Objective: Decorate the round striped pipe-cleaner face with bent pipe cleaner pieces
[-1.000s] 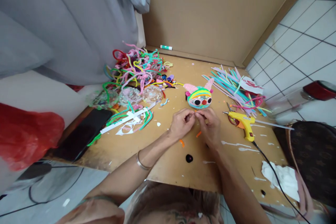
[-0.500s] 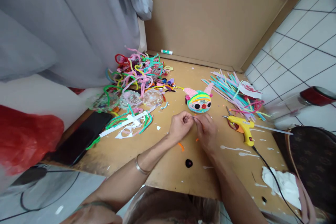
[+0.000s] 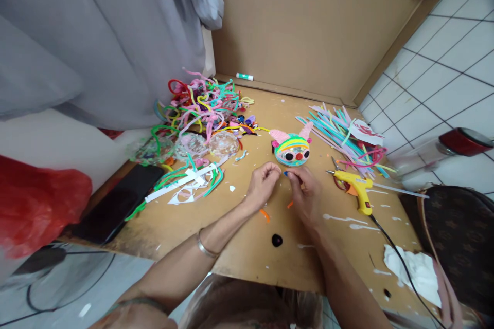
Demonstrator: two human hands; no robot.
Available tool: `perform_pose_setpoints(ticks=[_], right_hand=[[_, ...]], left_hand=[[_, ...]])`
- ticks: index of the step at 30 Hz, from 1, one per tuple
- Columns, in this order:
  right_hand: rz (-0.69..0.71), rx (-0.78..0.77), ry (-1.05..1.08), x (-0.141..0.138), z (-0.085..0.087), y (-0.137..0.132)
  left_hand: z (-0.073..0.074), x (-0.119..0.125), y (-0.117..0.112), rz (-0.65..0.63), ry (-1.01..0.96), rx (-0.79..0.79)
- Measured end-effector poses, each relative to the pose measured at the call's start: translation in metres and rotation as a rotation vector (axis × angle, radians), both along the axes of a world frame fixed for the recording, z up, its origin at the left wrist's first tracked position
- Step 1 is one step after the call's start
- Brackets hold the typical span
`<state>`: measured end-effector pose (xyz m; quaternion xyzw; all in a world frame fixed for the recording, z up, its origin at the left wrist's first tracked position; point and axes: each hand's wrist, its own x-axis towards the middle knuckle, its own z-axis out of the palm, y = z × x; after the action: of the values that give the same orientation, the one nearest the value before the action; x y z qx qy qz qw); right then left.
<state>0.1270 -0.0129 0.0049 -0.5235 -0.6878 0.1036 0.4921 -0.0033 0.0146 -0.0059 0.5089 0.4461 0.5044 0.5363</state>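
Observation:
My right hand (image 3: 304,190) is closed in a pinch, and a small dark-blue piece (image 3: 286,172) shows at its fingertips. My left hand (image 3: 264,183) is also pinched, a small gap away on the left; whatever its fingers hold is hidden. Just beyond both hands stands a colourful animal head (image 3: 293,150) made of pipe cleaners, with pink ears, black eyes and a red nose. A black round piece (image 3: 277,240) lies on the table between my forearms. Orange scraps (image 3: 264,215) lie close to my wrists.
On the right are a yellow glue gun (image 3: 360,190) with its cord, loose pipe cleaners (image 3: 343,133), a clear bottle with a red lid (image 3: 463,142), a tissue (image 3: 412,272) and a brown bag (image 3: 459,236). Tangled pipe cleaners (image 3: 204,108) and a black phone (image 3: 119,203) are on the left.
My hands have come slightly apart from touching fingertips. The small blue piece now shows at my right fingertips.

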Motion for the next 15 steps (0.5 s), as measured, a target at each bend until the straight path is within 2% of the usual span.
perform_pose_setpoints(ticks=[5, 9, 15], right_hand=[[0.01, -0.071, 0.126, -0.0001, 0.0019, -0.0017], [0.046, -0.114, 0.156, -0.0017, 0.0029, -0.0036], [0.057, -0.143, 0.207, -0.0014, 0.0003, -0.0024]], left_hand=[[0.0037, -0.0019, -0.0066, 0.016, 0.175, 0.197], [0.0031, -0.0008, -0.0093, 0.026, 0.197, 0.308], [0.0019, -0.0009, -0.0098, 0.037, 0.227, 0.344]])
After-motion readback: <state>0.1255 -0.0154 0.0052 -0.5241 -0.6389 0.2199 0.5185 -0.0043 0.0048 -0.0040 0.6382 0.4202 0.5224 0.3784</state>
